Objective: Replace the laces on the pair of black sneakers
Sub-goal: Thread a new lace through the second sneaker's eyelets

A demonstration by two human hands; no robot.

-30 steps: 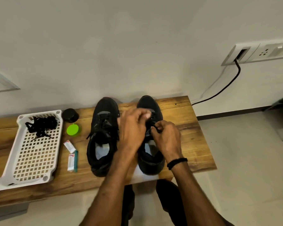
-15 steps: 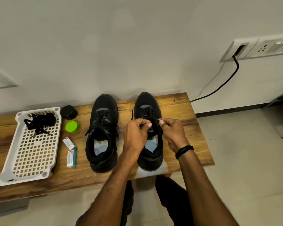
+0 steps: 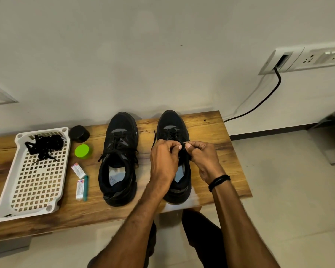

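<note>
Both grips pinch lace — left hand, right hand — over right sneaker.

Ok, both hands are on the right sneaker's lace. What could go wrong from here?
The left hand and right hand pinch the lace; a hard tug might drag the right sneaker, whose heel sits near the bench edge, off. The loose lace end beside it could slip back out.

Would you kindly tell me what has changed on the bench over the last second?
The left hand has drawn back a little toward the person, uncovering a loose end of the lace beside the right-side sneaker. Its fingertips now meet those of the right hand, both pinching the lace. The other sneaker, tray and spare laces stayed put.
</note>
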